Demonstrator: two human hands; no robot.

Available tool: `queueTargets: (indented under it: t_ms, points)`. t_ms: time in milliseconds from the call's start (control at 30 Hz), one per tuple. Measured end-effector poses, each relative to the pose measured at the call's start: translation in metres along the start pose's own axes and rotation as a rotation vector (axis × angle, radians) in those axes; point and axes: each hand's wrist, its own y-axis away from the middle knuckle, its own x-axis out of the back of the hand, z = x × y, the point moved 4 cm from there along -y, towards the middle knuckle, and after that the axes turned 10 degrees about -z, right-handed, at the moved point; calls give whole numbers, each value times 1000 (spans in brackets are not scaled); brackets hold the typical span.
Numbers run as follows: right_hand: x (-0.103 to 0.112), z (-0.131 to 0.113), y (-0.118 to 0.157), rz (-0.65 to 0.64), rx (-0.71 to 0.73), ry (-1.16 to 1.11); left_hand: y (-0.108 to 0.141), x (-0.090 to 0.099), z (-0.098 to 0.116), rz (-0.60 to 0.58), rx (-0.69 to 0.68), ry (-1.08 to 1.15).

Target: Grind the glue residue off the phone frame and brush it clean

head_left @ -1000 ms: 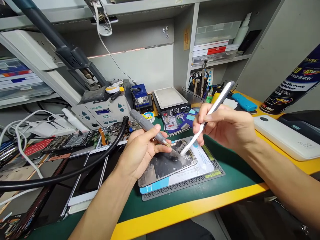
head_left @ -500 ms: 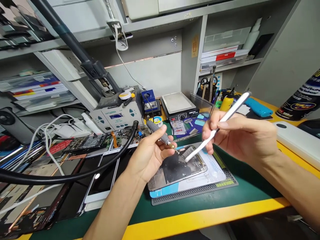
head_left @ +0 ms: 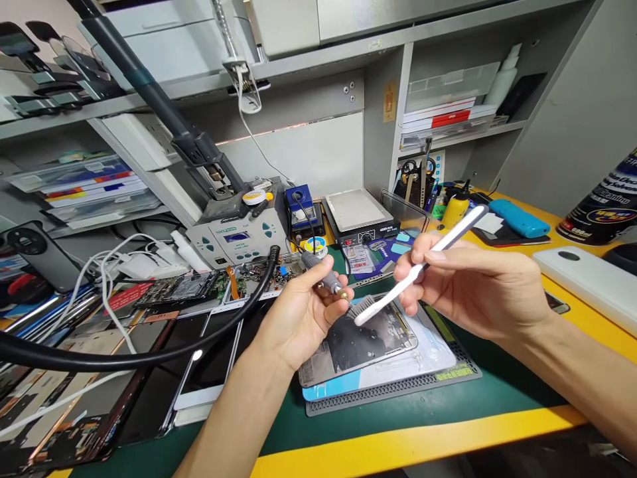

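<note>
Your left hand (head_left: 303, 309) is closed around the ribbed grey barrel of a pen-shaped tool (head_left: 326, 279), brass-coloured at its collar. Your right hand (head_left: 478, 282) pinches a smooth white brush (head_left: 423, 269) (dark strip along the handle), its bristles beside the tool's tip; contact cannot be determined. Beneath lies the phone housing (head_left: 355, 342), a thin rounded rectangle with a blotched black interior, on a glossy white-and-blue sheet (head_left: 423, 352) over a perforated grey mat (head_left: 395, 392). Bare green surface (head_left: 502, 372) extends from the mat's right edge towards the yellow border (head_left: 423, 438).
</note>
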Motion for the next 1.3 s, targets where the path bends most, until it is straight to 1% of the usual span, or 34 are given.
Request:
queueTargets:
  t_ms: [100, 167, 233, 333, 400, 533, 633, 900, 1100, 1167, 1300]
  points:
    - [7, -6, 0, 111, 97, 18, 0, 0, 1, -7, 0, 21]
    - [11, -8, 1, 164, 128, 2, 1, 0, 1, -8, 4, 36]
    - [11, -7, 0, 151, 104, -21, 0, 0, 0, -5, 3, 52]
    - [5, -1, -1, 80, 28, -46, -1, 0, -1, -9, 0, 72]
    - [3, 1, -1, 67, 13, -35, -1, 1, -2, -11, 7, 88]
    - [10, -4, -1, 154, 90, 18, 0, 1, -2, 9, 38, 140]
    - [16, -5, -2, 187, 84, -14, 1, 0, -1, 24, 74, 181]
    - [17, 1, -5, 127, 12, -123, 1, 1, 0, 43, 88, 244]
    - [6, 7, -6, 49, -18, -150, -1, 2, -2, 23, 27, 256]
    - [5, 6, -6, 65, -2, -112, -1, 1, -2, 33, 26, 255]
    - [14, -3, -4, 157, 74, -47, 1, -2, -2, 72, 76, 251]
